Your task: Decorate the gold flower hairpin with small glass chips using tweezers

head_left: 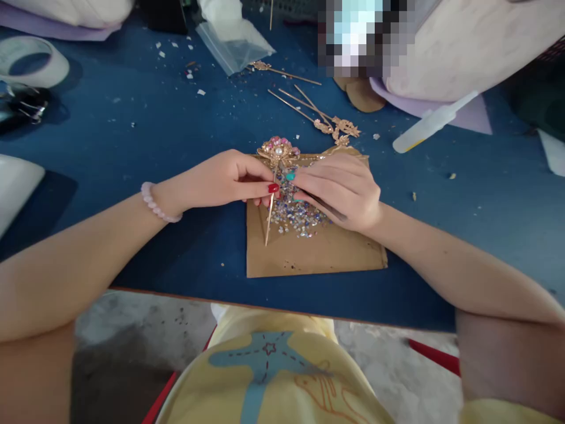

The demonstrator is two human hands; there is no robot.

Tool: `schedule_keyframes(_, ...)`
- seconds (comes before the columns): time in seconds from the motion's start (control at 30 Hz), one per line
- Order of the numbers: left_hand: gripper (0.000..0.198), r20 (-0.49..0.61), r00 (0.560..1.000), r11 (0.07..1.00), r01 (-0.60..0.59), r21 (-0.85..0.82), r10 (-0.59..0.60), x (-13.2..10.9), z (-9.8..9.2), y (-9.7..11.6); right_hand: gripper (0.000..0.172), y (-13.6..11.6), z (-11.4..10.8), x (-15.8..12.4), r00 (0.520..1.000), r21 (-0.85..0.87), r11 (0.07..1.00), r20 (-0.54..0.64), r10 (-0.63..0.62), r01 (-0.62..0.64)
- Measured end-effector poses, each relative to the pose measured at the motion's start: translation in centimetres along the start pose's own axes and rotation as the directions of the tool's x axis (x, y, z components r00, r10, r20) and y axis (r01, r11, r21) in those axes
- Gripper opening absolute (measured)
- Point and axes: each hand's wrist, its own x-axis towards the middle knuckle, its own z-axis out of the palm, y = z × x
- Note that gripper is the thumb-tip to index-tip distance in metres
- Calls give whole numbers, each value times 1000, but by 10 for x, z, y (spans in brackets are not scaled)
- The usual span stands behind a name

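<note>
My left hand pinches the thin pin of a gold hairpin, whose flower head carries pink stones and a pearl. The pin's point rests on a brown cardboard sheet. My right hand is closed around dark tweezers, its fingertips next to the hairpin head. A heap of small coloured rhinestones lies on the cardboard between both hands. A pink bead bracelet sits on my left wrist.
Several more gold hairpins lie on the blue table beyond the cardboard. A white glue bottle lies at right, a clear plastic bag at the back, a tape roll far left. Another person sits opposite.
</note>
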Motion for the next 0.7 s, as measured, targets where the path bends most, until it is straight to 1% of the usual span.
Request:
schedule_keyframes(0.07,21,-1,1000,1000,1,7,-1,0,0,1,21,0,2,0,998,-5,999,-42,-44,44)
schedule_keyframes(0.17,21,9,1000,1000,14,12,-14,0,0,2,21,0,4,0,991,-30,994,-81,-105,103)
schedule_keyframes(0.5,19,13,1000,1000,-3,8,3,0,0,-1,23,1,6,-3,995,-36,998,-77,-63,61)
schedule_keyframes(0.7,20,4,1000,999,-28,18,28,0,0,-3,26,2,7,-4,989,-45,992,-82,-123,119)
